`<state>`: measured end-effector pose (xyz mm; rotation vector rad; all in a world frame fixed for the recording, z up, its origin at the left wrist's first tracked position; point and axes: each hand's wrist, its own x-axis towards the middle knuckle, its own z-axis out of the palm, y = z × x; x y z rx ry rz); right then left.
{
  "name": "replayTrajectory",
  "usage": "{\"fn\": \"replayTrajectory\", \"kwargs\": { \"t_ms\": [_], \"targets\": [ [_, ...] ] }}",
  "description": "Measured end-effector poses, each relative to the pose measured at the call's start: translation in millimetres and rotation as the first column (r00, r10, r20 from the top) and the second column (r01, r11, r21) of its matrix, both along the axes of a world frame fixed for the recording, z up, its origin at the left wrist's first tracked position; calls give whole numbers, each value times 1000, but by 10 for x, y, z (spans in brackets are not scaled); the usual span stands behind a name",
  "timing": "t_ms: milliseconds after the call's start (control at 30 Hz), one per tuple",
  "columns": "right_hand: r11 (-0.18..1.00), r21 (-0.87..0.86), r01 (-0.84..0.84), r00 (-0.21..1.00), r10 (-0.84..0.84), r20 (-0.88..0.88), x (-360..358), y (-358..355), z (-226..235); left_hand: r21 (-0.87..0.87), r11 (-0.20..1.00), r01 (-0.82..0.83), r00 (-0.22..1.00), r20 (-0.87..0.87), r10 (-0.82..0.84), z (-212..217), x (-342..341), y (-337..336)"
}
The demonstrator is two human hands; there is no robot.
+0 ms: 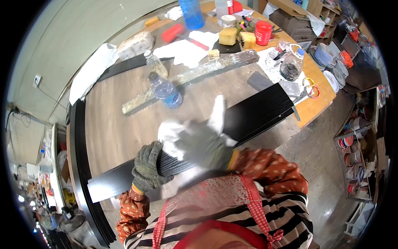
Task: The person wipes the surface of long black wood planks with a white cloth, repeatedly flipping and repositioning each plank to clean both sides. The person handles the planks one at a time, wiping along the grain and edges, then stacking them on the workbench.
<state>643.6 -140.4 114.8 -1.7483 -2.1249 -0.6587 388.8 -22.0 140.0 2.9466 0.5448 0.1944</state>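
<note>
A long black board (261, 110) with a wood-grain surface lies slantwise across the table in front of me. My left hand (148, 167), in a dark grey knit glove, is closed over the board left of its middle. In a matching glove, my right hand (204, 145) is smeared by motion. It presses a white cloth (169, 135) against the board, and the cloth's ends stick out beyond the fingers. Part of the board is hidden under this hand and cloth.
Beyond the board are a long stained bar (195, 75), a clear plastic bottle (166, 92) and a smaller bottle (156, 64). Farther back stand a red jar (263, 33), yellow sponges (227, 36) and a red-handled tool (174, 33). Scissors (311, 88) lie right. Black strips (78, 153) border the left.
</note>
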Motion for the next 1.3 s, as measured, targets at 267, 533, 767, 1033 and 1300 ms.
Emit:
{"fn": "replayTrajectory", "kwargs": {
  "t_ms": [267, 533, 767, 1033, 1300],
  "targets": [
    [977, 30, 213, 977, -213, -3, 848, -256, -204, -40, 999, -35, 998, 46, 37, -152, -137, 9],
    [916, -242, 320, 892, -377, -248, 683, -344, -116, 75, 993, 91, 921, 372, -113, 23, 206, -86],
    [935, -229, -272, 537, -50, -842, 328, -521, 448, 110, 992, -62, 957, 290, 28, -307, 909, -749],
    [971, -237, -14, 948, -62, -312, 959, -389, -11, -34, 844, -535, 826, 186, 531, -116, 927, -695],
    [988, -132, -75, 961, 36, -275, 945, -384, -83, 278, 42, -960, 144, 356, 923, -276, -1410, 153]
  ]
}}
